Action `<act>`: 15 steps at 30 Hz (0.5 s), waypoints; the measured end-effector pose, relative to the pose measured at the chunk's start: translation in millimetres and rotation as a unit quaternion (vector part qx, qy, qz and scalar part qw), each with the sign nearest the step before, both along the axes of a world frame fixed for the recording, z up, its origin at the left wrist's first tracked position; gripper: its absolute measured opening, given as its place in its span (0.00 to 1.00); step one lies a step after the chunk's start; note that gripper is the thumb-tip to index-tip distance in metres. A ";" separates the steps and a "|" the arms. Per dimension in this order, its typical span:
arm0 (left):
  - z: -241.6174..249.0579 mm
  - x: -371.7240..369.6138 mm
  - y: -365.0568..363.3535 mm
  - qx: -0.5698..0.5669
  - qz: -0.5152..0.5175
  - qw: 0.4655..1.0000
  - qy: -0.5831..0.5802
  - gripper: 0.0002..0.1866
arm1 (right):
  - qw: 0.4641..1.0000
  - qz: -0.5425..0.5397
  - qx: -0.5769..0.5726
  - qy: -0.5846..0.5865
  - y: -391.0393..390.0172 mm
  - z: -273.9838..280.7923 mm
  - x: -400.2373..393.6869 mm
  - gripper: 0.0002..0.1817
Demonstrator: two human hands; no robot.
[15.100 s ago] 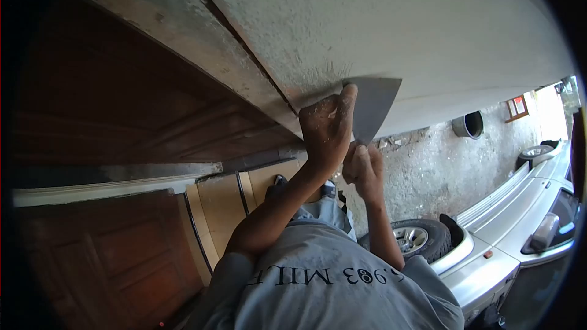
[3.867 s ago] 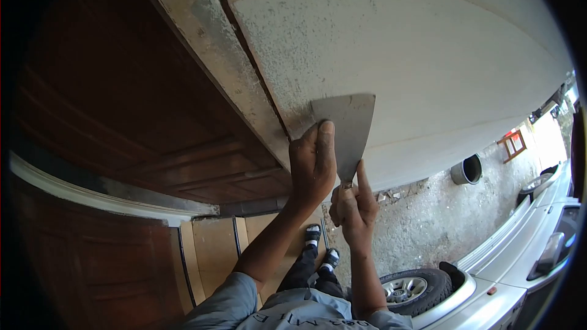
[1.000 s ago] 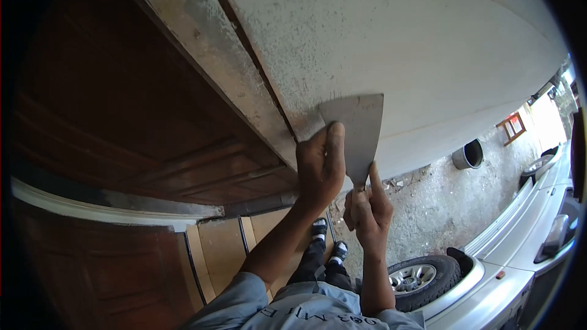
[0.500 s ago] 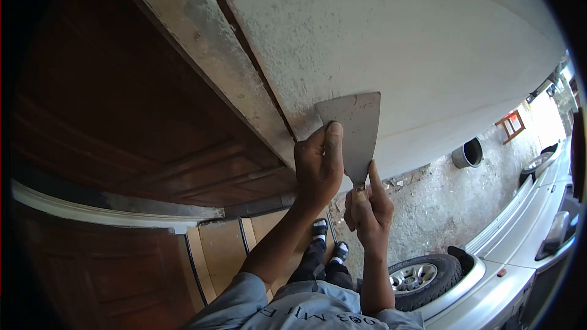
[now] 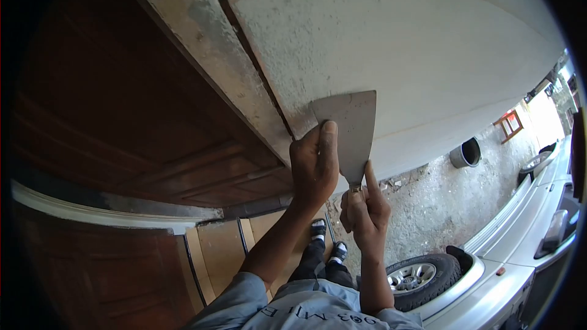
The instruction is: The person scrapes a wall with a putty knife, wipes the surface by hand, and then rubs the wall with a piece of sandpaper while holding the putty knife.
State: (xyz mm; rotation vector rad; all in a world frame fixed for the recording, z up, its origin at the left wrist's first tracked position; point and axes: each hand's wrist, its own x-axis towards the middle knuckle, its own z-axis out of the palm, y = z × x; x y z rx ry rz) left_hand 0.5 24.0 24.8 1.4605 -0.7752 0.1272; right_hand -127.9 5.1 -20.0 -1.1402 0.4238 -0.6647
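Note:
A wide-bladed putty knife [image 5: 347, 131] lies against the pale wall [image 5: 428, 55], its broad front edge touching the rough, pitted part of the surface. My right hand [image 5: 367, 211] is closed around its handle, with the index finger stretched along the blade's right side. Closed at the blade's left edge, my left hand [image 5: 315, 162] rests its thumb on the metal; its other fingers are curled and partly hidden. Just left of that hand runs a dark gap [image 5: 254, 64] between the wall and a worn door frame [image 5: 205, 43].
A dark brown panelled door [image 5: 134, 104] fills the left side. Tan steps [image 5: 220, 250] lie below, by my feet. To the right are a dark bucket [image 5: 466, 154], a reddish wooden stool [image 5: 511, 125], rough concrete ground [image 5: 428, 214] and a parked silver vehicle [image 5: 483, 281].
Both hands and the putty knife have shifted slightly left together, the blade staying against the wall. The grip looks the same.

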 end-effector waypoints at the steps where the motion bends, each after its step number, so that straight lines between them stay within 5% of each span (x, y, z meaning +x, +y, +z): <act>1: -2.1 0.6 -1.4 -0.012 0.009 1.000 -0.020 0.20 | 1.000 -0.005 -0.006 0.022 -1.5 1.7 3.5 0.28; 4: 13.1 0.7 6.2 0.008 -0.014 0.999 0.038 0.20 | 1.000 0.006 -0.019 -0.006 -9.4 10.9 12.5 0.28; 15: -2.7 6.3 7.5 0.020 0.018 0.999 -0.033 0.20 | 1.000 0.012 0.001 0.024 2.5 2.3 8.3 0.28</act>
